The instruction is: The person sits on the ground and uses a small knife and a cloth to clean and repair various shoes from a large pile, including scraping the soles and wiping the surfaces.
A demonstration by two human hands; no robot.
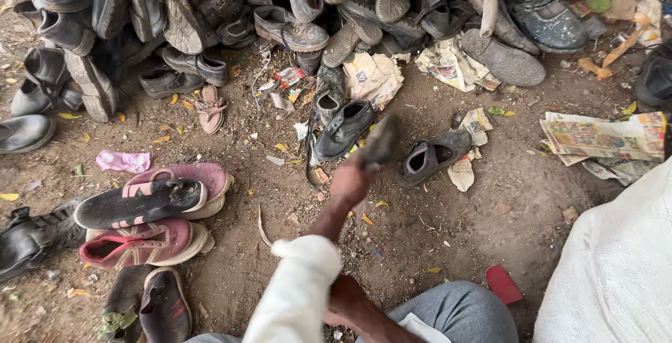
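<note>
Sorting step: right hand (350, 183) grips a blurred dark shoe (381, 140) above the dirt ground (448, 224) near the shoe heap (294, 7); left hand (346, 297) grip unclear; next needs a steady aim.

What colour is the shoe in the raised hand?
Dark grey-black, blurred; the shoe shows in the head view, in the hand.

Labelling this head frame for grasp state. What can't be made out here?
Head view:
- The dark thing held in the raised hand is motion-blurred; its kind and the grip are unclear.
- The other hand is hidden behind the white sleeve; whatever it holds is unseen.
- The shoe pile is cut off by the top edge.
</note>
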